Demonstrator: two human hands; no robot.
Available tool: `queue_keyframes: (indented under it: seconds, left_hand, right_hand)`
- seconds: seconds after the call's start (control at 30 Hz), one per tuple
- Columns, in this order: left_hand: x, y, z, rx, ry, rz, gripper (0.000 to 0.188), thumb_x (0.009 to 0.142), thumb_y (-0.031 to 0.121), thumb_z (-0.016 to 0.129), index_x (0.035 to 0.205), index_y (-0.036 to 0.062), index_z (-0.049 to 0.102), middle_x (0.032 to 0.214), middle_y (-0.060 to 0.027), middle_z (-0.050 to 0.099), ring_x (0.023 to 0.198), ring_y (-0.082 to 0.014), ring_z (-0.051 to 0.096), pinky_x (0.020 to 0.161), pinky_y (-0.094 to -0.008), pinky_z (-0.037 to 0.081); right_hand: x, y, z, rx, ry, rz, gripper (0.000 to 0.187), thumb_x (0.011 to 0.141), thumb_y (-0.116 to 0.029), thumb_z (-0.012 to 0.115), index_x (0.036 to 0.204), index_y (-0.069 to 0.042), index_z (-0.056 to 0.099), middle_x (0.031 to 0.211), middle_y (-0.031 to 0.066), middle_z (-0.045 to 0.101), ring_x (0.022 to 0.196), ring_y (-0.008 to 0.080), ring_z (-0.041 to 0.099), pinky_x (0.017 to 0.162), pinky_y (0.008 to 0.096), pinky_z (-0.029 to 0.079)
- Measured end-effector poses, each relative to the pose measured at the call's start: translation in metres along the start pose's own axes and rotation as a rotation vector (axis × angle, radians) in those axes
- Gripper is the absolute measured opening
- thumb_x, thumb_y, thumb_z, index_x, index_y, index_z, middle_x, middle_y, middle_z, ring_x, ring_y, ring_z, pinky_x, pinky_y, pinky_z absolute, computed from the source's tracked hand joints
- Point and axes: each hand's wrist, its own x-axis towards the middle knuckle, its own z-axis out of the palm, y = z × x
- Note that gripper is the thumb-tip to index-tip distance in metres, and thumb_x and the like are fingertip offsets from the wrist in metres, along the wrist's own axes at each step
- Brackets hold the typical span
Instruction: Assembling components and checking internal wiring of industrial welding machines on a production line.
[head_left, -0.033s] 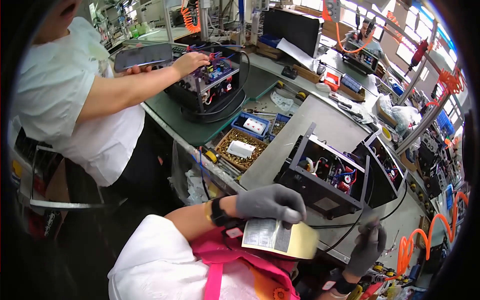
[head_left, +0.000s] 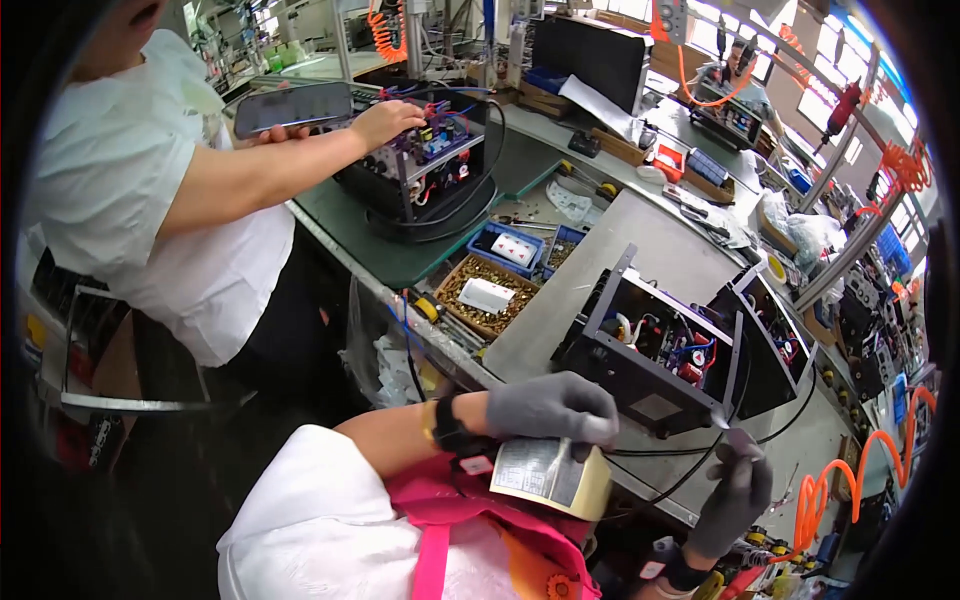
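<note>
My left hand [head_left: 553,408], in a grey glove, is closed on a sheet of labels [head_left: 535,472]. The sheet has printed silver-white stickers on a yellowish backing and is held in front of my pink apron. To the right, my right hand [head_left: 738,488], also gloved in grey, pinches a small thin piece [head_left: 738,441] that looks like a peeled silvery label. Just beyond both hands stands an open black metal case [head_left: 650,395] with wires and electronic parts inside. Neither hand touches it.
A second open case [head_left: 770,335] stands right behind the first. Left of them are a box of brass fittings [head_left: 470,285] and a blue tray [head_left: 490,238]. A co-worker's hand [head_left: 390,122] reaches into another device. An orange coiled hose [head_left: 850,475] hangs at the right.
The label sheet's yellowish right end has drawn in and tilted down. The thin piece in my right hand now stands upright and shows more clearly. The whole view has shifted slightly.
</note>
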Motion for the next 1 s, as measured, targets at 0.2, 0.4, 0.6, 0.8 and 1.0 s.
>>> queue_keyframes:
  seconds: [0.2,0.4,0.6,0.8,1.0]
  left_hand:
    - [0.023,-0.011,0.021,-0.154,-0.105,-0.182,0.029,0.093,0.026,0.059,0.108,0.0023,0.064,0.090,0.0009,0.065,0.076,-0.0036,0.060,0.065,-0.0212,0.051]
    - [0.022,-0.021,0.014,-0.089,0.086,-0.116,0.029,0.091,0.025,0.062,0.110,0.0025,0.064,0.091,0.0025,0.064,0.079,-0.0024,0.057,0.066,-0.0206,0.049]
    - [0.036,-0.036,0.026,-0.019,0.040,0.045,0.026,0.092,0.022,0.060,0.109,0.0014,0.064,0.083,0.0010,0.063,0.068,-0.0031,0.056,0.059,-0.0212,0.049]
    - [0.040,-0.049,0.027,0.127,0.050,-0.050,0.033,0.093,0.026,0.058,0.117,0.0034,0.058,0.086,-0.0038,0.063,0.080,-0.0093,0.058,0.071,-0.0268,0.051]
    - [0.030,-0.061,0.008,0.127,0.112,-0.021,0.037,0.093,0.029,0.058,0.119,0.0031,0.054,0.090,-0.0047,0.061,0.078,-0.0114,0.061,0.069,-0.0267,0.051]
  right_hand:
    - [-0.026,-0.024,0.035,-0.432,-0.454,-0.811,0.024,0.069,-0.017,0.073,0.091,-0.007,0.071,0.102,0.0139,0.065,0.088,0.0291,0.065,0.078,0.0379,0.052]
    - [-0.020,-0.005,0.042,-0.119,-0.241,-0.304,0.043,0.073,-0.008,0.066,0.115,0.001,0.060,0.118,0.0146,0.059,0.101,0.0253,0.061,0.083,0.0352,0.050]
    - [-0.025,0.001,0.059,0.133,-0.452,0.001,0.047,0.085,-0.037,0.064,0.105,0.006,0.062,0.102,0.0096,0.062,0.098,0.0184,0.056,0.087,0.0316,0.043]
    - [-0.026,-0.009,0.069,0.041,-0.263,-0.132,0.018,0.082,-0.007,0.057,0.094,0.004,0.066,0.103,0.0149,0.064,0.098,0.0240,0.059,0.092,0.0362,0.043]
    - [-0.012,-0.005,0.047,0.139,-0.118,-0.108,0.018,0.087,-0.006,0.055,0.097,0.007,0.064,0.103,0.0139,0.064,0.095,0.0216,0.060,0.086,0.0352,0.046]
